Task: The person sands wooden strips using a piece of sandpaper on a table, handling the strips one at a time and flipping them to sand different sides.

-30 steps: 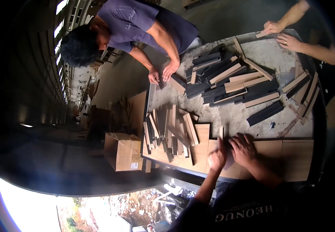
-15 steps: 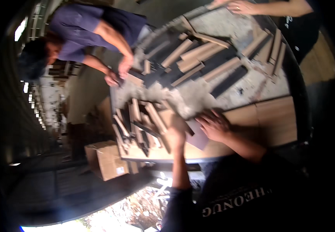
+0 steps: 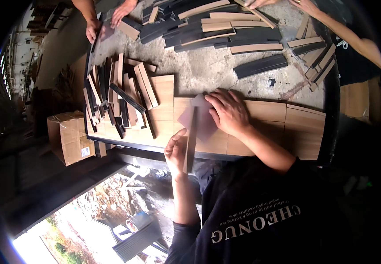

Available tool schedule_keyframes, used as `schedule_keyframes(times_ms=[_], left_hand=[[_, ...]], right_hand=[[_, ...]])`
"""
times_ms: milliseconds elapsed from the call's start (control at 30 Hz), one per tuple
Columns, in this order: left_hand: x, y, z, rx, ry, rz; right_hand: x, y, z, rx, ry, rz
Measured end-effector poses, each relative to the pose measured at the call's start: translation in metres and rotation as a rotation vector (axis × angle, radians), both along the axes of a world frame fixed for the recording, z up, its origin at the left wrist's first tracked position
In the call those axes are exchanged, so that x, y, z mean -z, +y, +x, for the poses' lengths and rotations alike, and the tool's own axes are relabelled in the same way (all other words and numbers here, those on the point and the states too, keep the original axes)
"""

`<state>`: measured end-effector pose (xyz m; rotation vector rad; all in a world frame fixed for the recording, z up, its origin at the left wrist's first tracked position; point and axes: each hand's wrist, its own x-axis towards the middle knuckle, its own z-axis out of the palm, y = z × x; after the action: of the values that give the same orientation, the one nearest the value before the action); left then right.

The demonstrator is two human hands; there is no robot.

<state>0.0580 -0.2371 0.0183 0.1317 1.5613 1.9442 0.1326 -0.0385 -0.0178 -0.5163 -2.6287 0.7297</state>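
My left hand grips a narrow wooden strip near its lower end, fingers and thumb closed around it. The strip stands lengthwise over a purplish-grey sheet of sandpaper, its far end over the sheet; whether they touch is hard to tell. My right hand lies flat at the sheet's right side, fingers stretched out over the sheet's edge and the wood boards beneath. To the left of my hands a loose heap of wooden strips, some black-faced, rests on the boards.
More black and tan strips cover the far part of the stained table. Two other people's hands work at its far left and far right. A cardboard box stands beyond the left edge.
The view has shifted, and the table sits higher in it. My left hand has come back toward me with the strip, now seen lengthwise. My right hand stays on the sandpaper.
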Motion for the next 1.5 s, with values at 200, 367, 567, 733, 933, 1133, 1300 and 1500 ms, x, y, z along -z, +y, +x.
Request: schedule_keyframes(times_ms=[200,367,567,733,933,1133,1300,1500], left_hand=[[0.001,0.031,0.009,0.327,0.702,-0.551],[-0.007,0.046,0.012,0.558,1.301,-0.716],[0.006,0.042,-0.031,0.754,1.786,-0.57],[-0.015,0.034,-0.043,0.765,1.768,-0.527],[-0.012,-0.014,0.027,0.678,0.904,-0.771],[-0.017,-0.044,0.076,0.273,-0.453,-0.309],[-0.031,-0.025,0.076,0.079,-0.54,-0.124],[-0.006,-0.023,0.076,-0.031,-0.497,0.205]], right_hand=[[-0.006,0.007,0.003,0.044,-0.006,0.06],[-0.002,0.003,0.002,0.051,0.009,0.057],[-0.004,0.003,0.0,0.028,0.018,0.035],[0.003,0.0,0.0,0.036,0.048,0.004],[0.003,0.006,0.005,0.08,0.059,0.009],[0.003,0.002,0.003,0.05,0.068,-0.037],[-0.006,0.004,0.002,0.027,0.033,-0.061],[0.0,0.002,-0.002,0.018,0.055,-0.003]])
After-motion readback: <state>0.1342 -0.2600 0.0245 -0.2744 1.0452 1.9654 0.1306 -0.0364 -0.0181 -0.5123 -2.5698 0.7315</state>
